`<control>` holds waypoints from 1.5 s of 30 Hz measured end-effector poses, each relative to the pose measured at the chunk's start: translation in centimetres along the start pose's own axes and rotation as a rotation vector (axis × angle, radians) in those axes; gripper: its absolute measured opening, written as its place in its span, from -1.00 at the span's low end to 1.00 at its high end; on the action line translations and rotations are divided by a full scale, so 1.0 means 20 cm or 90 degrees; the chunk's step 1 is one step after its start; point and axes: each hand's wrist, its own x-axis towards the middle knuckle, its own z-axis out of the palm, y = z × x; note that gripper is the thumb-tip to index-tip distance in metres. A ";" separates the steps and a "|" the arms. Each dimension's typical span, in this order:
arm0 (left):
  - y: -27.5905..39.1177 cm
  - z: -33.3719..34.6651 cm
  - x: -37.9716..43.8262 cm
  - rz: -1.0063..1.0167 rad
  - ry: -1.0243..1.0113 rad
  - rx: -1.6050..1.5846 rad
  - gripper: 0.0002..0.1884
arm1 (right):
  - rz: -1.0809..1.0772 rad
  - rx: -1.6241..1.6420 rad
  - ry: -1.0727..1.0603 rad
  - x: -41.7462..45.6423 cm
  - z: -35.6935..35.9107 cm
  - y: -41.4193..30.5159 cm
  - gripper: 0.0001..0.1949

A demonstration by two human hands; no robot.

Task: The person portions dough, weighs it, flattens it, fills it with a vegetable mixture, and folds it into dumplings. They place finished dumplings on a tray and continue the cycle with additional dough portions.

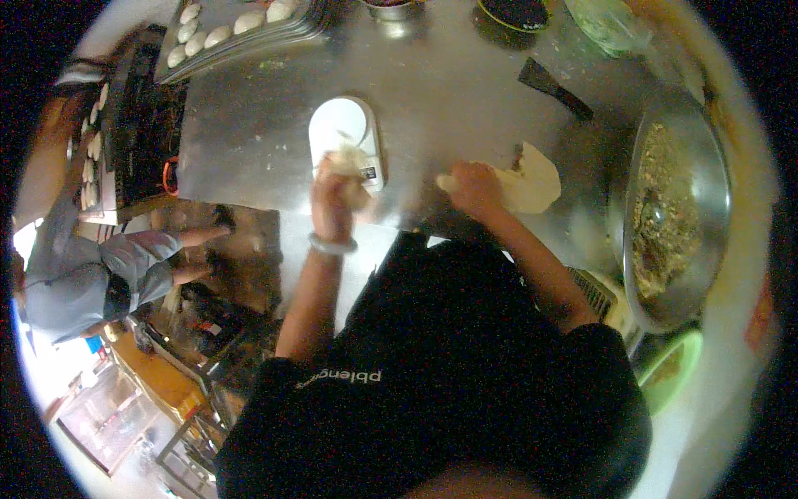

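Blurred by motion, my left hand (335, 203) is closed around a pale piece of dough (348, 161), over the near end of a white kitchen scale (340, 121). A bracelet circles that wrist. Towards the right, my right hand (475, 190) grips the narrow end of a larger piece of dough (539, 181), and a small knob of it sticks out past the fingers. The wide, flattened part of this dough lies on the metal worktable (430, 93). Whether the left hand's dough touches the scale is unclear.
Stacked trays (249, 47) bear several dough balls. Beyond the dough lies a dark flat-bladed tool (555, 88); a bowl of dark filling (514, 12) and a plastic bag (608, 25) sit farther back. A large metal bowl (717, 187) holds chopped filling. A co-worker (81, 293) is at left.
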 end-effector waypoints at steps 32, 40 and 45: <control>-0.59 0.25 0.05 -0.153 -0.420 0.366 -0.68 | -0.112 -0.076 0.081 -0.06 0.24 0.19 -0.60; -0.13 0.13 -0.10 -0.200 -0.066 0.144 -0.77 | -0.204 0.019 0.221 -0.05 0.21 0.14 -0.69; 0.12 -0.01 0.14 0.095 0.274 0.254 -0.79 | -0.074 0.048 0.097 -0.09 0.19 0.19 -0.48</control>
